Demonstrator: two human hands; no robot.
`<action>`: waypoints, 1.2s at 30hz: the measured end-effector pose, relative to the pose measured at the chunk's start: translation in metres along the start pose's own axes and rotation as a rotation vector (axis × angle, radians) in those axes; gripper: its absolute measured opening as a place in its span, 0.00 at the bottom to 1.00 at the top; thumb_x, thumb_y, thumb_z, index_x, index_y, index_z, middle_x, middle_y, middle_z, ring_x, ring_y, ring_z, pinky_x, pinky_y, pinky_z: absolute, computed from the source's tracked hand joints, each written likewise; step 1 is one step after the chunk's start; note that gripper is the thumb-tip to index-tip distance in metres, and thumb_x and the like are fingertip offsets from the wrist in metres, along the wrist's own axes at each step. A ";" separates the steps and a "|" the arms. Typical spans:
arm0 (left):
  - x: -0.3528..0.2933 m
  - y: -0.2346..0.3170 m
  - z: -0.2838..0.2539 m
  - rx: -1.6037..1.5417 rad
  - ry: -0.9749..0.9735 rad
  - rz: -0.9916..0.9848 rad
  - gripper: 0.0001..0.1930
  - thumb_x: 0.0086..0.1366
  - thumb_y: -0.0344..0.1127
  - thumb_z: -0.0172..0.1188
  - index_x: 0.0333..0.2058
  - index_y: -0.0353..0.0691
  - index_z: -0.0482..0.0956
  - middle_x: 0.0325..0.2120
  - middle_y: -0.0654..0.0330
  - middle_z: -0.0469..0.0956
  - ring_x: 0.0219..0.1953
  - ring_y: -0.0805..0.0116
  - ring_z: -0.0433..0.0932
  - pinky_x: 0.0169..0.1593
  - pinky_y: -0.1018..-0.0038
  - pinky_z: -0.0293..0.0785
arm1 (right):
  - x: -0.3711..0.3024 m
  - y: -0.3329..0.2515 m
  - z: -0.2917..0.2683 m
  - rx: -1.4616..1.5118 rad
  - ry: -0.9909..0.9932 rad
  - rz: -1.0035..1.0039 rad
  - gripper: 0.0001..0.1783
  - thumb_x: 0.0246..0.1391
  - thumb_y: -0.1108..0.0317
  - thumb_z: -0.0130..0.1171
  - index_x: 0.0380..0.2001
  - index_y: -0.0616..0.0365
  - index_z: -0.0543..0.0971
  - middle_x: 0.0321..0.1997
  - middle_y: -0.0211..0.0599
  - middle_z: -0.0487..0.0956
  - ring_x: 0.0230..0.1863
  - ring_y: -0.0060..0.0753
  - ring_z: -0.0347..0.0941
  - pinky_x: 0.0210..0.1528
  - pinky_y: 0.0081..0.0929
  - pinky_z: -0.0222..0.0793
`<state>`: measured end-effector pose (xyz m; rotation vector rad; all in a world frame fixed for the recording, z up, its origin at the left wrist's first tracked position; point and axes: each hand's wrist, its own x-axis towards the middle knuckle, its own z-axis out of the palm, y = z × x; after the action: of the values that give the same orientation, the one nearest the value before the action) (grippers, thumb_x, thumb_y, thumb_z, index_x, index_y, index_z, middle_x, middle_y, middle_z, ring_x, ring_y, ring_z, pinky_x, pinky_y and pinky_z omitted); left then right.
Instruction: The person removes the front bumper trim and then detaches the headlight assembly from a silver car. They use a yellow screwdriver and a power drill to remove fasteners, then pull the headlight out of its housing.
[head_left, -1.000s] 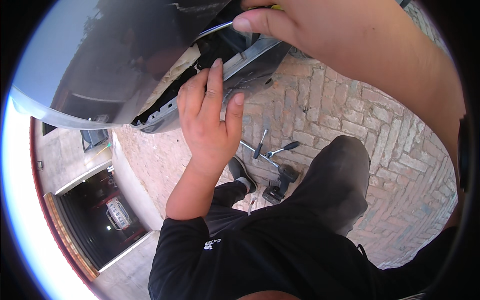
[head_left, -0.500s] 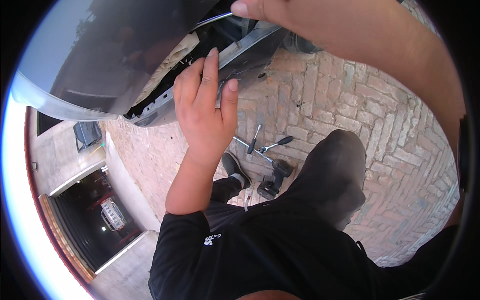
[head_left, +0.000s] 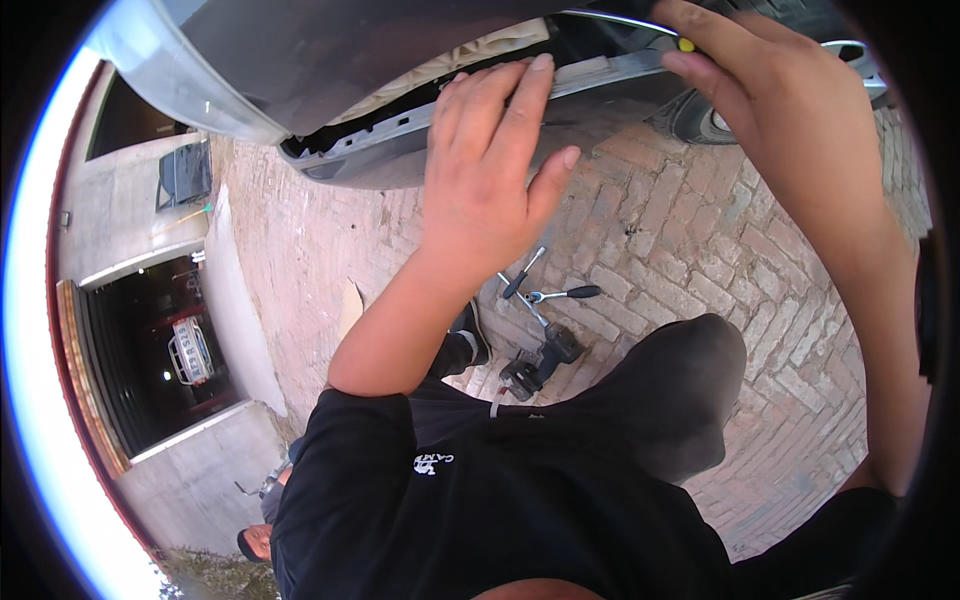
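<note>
The dark car panel fills the top of the view, with a gap below it. A grey bumper runs along that gap, and pale crumpled material shows inside. My left hand lies across the bumper's upper edge, fingers stretched and thumb apart, holding nothing. At the upper right, my right hand is closed, thumb and fingers round the yellow end of a thin shiny rod. That rod reaches left along the gap; whether its far end touches the car is unclear.
On the brick paving between my legs lie a black cordless impact wrench with a long extension, a ratchet and a screwdriver-like tool. A car wheel stands upper right. Another person is behind at lower left.
The view has shifted, so the car sits higher and further right. My left hand stays on the bumper edge, now further right along it. The rod's yellow end now shows at my right fingers.
</note>
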<state>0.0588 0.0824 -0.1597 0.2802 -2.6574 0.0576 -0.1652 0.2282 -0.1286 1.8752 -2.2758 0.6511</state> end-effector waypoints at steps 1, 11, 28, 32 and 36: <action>-0.002 -0.001 -0.001 -0.022 0.002 0.005 0.32 0.64 0.44 0.66 0.64 0.35 0.73 0.57 0.48 0.73 0.58 0.44 0.71 0.63 0.56 0.67 | 0.002 0.000 0.002 0.148 0.004 0.026 0.21 0.68 0.58 0.60 0.58 0.57 0.80 0.39 0.50 0.84 0.37 0.35 0.83 0.42 0.33 0.75; -0.077 -0.054 -0.047 0.070 0.303 -0.288 0.18 0.65 0.39 0.62 0.52 0.40 0.82 0.52 0.52 0.77 0.58 0.47 0.74 0.69 0.46 0.59 | -0.002 -0.002 0.002 0.216 -0.063 0.178 0.21 0.69 0.53 0.59 0.57 0.52 0.81 0.37 0.47 0.84 0.36 0.40 0.82 0.42 0.30 0.74; -0.117 -0.196 -0.049 -0.322 0.392 0.215 0.13 0.65 0.36 0.65 0.44 0.35 0.85 0.43 0.55 0.82 0.45 0.56 0.79 0.49 0.64 0.74 | -0.081 -0.192 -0.022 0.788 -0.077 0.927 0.25 0.64 0.50 0.57 0.46 0.65 0.76 0.32 0.33 0.72 0.29 0.18 0.65 0.30 0.17 0.58; -0.157 -0.203 -0.054 -0.772 0.086 0.320 0.20 0.65 0.49 0.65 0.42 0.36 0.84 0.33 0.58 0.80 0.34 0.58 0.78 0.41 0.63 0.72 | -0.038 -0.281 0.023 0.892 -0.146 0.965 0.27 0.58 0.49 0.63 0.40 0.69 0.81 0.38 0.37 0.74 0.41 0.29 0.66 0.46 0.28 0.57; -0.195 -0.202 -0.049 -1.155 -0.196 0.149 0.27 0.59 0.60 0.67 0.42 0.39 0.83 0.24 0.61 0.76 0.28 0.58 0.75 0.36 0.64 0.71 | 0.014 -0.342 0.066 1.064 -0.150 1.052 0.27 0.56 0.49 0.67 0.42 0.66 0.81 0.38 0.38 0.74 0.40 0.29 0.66 0.44 0.28 0.58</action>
<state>0.2926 -0.0745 -0.2063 -0.3086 -2.4125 -1.4366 0.1708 0.1415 -0.0977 0.5990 -3.2567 2.2167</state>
